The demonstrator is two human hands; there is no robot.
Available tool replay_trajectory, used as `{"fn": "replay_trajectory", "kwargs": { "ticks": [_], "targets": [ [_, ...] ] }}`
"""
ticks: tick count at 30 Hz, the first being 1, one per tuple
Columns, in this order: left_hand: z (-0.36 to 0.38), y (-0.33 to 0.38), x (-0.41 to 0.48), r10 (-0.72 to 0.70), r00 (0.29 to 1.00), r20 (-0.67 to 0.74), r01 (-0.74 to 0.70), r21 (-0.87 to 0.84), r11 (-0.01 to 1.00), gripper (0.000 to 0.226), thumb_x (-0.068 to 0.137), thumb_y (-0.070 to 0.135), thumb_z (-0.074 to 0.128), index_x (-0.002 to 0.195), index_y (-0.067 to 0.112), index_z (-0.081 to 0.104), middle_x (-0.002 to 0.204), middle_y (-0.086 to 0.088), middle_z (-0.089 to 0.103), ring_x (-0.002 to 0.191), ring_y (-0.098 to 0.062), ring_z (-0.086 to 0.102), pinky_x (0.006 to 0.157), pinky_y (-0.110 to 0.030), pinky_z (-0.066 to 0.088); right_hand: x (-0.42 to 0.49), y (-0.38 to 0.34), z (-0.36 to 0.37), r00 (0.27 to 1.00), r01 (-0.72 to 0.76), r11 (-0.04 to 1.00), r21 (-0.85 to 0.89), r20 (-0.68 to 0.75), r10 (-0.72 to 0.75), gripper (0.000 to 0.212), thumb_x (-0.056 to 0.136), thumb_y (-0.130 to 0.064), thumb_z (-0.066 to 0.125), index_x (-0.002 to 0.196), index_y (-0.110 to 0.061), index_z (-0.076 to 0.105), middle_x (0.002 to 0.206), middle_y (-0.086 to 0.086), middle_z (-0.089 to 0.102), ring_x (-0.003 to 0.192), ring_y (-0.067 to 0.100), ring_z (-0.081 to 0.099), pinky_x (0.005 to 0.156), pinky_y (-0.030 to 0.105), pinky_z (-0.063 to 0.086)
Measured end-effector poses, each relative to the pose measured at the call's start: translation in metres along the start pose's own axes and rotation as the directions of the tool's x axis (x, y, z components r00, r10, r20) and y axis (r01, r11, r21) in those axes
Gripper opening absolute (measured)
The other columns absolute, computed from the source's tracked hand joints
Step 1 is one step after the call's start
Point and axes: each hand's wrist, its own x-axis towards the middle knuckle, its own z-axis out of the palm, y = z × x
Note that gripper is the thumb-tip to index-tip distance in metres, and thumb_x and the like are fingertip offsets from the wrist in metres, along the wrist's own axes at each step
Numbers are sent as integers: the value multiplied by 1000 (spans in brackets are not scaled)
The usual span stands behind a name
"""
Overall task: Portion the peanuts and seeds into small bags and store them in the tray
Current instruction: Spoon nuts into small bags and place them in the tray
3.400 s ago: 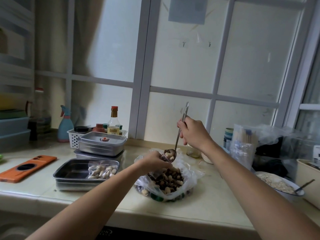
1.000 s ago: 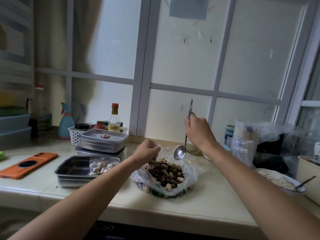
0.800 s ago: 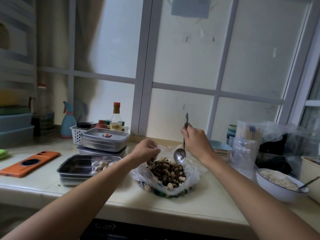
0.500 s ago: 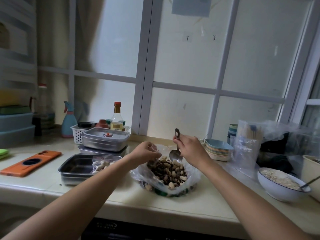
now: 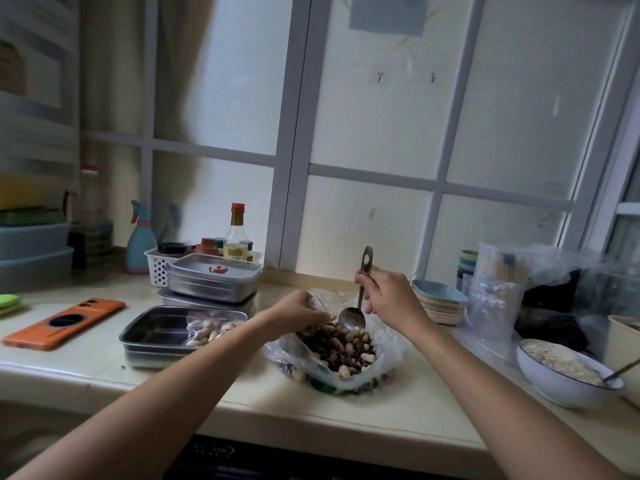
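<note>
Frosted window panes back a pale countertop. Near the middle of its front edge sits a wide clear bag heaped with peanuts and seeds. Left of it, an open steel tray holds one filled small bag in its right end. A white bowl stands at the countertop's right end. The right hand has its fingers wrapped round a metal spoon, whose scoop rests on the heap. The left hand, fingers curled, pinches a small empty bag just beside the spoon.
</note>
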Motion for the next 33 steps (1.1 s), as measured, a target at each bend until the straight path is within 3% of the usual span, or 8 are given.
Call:
{"fn": "replay_trajectory", "kwargs": {
  "ticks": [4,7,14,18,23,26,29,33],
  "targets": [
    [1,1,1,13,1000,7,-13,29,1000,39,88,20,79,116,4,57,103,-13,64,85,-21,63,86,-42,59,-4,2,3,999,-47,998,-50,-25,46,23,109,-21,46,97,-12,63,67,-2,61,52,13,67,58,28,54],
    [0,3,-2,34,999,26,-36,45,998,42,88,20,79,120,2,57,108,-14,66,86,-20,63,79,-34,60,-3,3,2,982,-177,981,-76,-83,171,32,110,-21,36,91,-8,57,64,6,64,44,11,66,54,34,57],
    [2,4,-4,32,999,44,-35,70,997,50,85,20,81,125,8,53,114,-13,67,101,-25,67,79,-29,61,-10,22,-4,847,-491,859,144,-152,509,35,110,-22,36,98,1,59,49,6,66,44,15,68,49,27,52],
    [1,6,-5,27,997,75,-35,103,994,51,86,18,81,127,8,53,114,-13,67,105,-27,67,84,-31,61,-10,28,-10,816,-531,831,163,-166,554,35,108,-22,35,99,-1,62,52,7,68,43,12,66,51,25,49],
    [1,10,-5,36,993,116,-56,172,983,56,86,19,81,132,7,51,107,-6,65,87,-11,63,69,-18,56,-3,24,-24,805,-517,837,181,-229,547,33,106,-21,36,95,-5,62,69,13,71,40,12,64,53,28,49],
    [4,14,-5,52,993,109,-77,243,967,53,86,23,81,129,8,54,102,1,65,83,-7,60,65,-15,53,3,22,-33,793,-519,830,203,-247,557,31,105,-21,38,92,-6,62,57,12,69,40,13,63,56,29,51],
    [8,18,-7,97,990,101,-126,337,933,45,87,29,80,120,10,57,95,6,62,77,-5,55,62,-11,46,9,20,-40,793,-515,830,216,-246,557,32,103,-21,38,90,-7,63,52,10,68,53,20,67,71,36,56],
    [14,22,-4,135,988,82,-157,425,891,41,83,38,81,106,8,65,104,-9,72,83,-17,58,82,-36,55,13,11,-46,801,-497,840,217,-257,541,32,105,-18,38,91,-4,64,67,15,72,43,19,65,46,19,46]
  ]
}}
